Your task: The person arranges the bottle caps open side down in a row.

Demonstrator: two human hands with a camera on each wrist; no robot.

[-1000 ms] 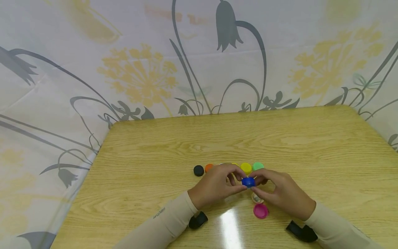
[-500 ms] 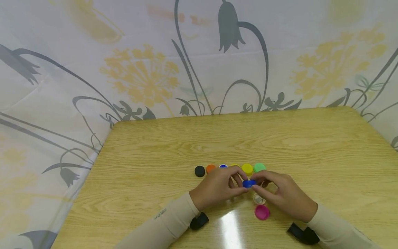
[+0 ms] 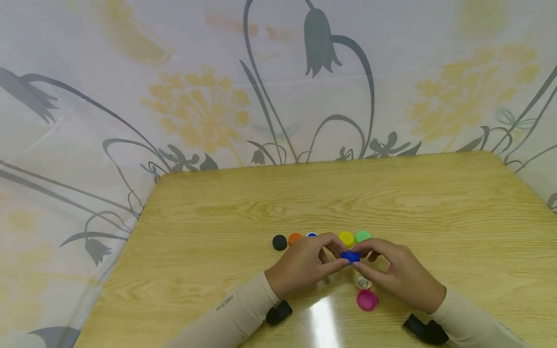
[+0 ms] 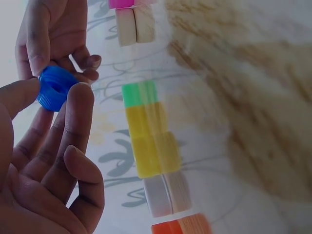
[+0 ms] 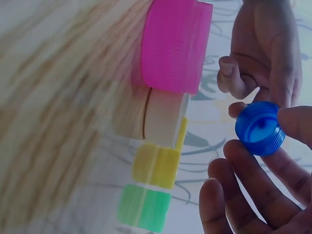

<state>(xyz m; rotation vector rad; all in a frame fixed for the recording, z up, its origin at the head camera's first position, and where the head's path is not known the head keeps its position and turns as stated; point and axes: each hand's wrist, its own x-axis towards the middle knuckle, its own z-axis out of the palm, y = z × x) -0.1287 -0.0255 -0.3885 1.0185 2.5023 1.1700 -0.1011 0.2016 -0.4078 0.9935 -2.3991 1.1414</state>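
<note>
A ribbed blue bottle cap (image 3: 350, 256) is held up over the table between the two hands. My left hand (image 3: 300, 267) pinches its left side with thumb and fingertips, and my right hand (image 3: 400, 273) pinches the right side. The cap's hollow inside faces the camera in the right wrist view, where the blue bottle cap (image 5: 260, 128) sits at the right thumb and fingertips. Beneath the right hand lie a cream cap (image 3: 362, 282) and, nearer the body, a pink cap (image 3: 367, 300). The left hand partly covers a row of caps behind it.
That row on the wooden table (image 3: 217, 208) includes a black cap (image 3: 280, 242), an orange cap (image 3: 295, 239), a blue-and-white cap (image 3: 312, 235), a yellow cap (image 3: 346, 239) and a green cap (image 3: 362, 236). A patterned curtain (image 3: 278, 96) hangs behind.
The blue bottle cap has turned slightly between the fingers. Both hands stay in nearly the same place, and the head view has shifted a little.
</note>
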